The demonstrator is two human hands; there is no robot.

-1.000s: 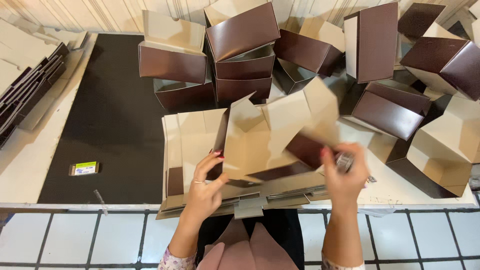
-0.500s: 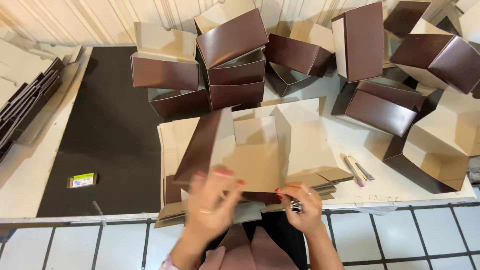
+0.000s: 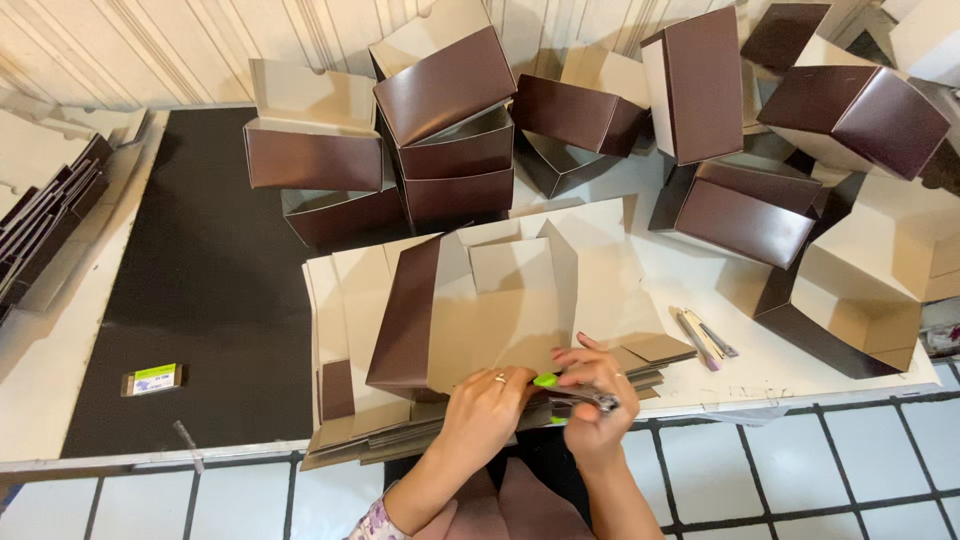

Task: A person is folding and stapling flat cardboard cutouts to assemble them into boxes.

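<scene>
— Where's the half-folded brown box sitting?

— On the stack of flat cardboard, at the table's near edge. My left hand is pressing down on its front flap, fingers curled.

— And your right hand?

— Clenching a green-tipped stapler just beside that flap. Finished boxes are piling up behind.

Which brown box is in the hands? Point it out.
The half-folded box at the table's near edge; both hands, left and right, press its front flap. The rest sit behind, untouched.
</scene>
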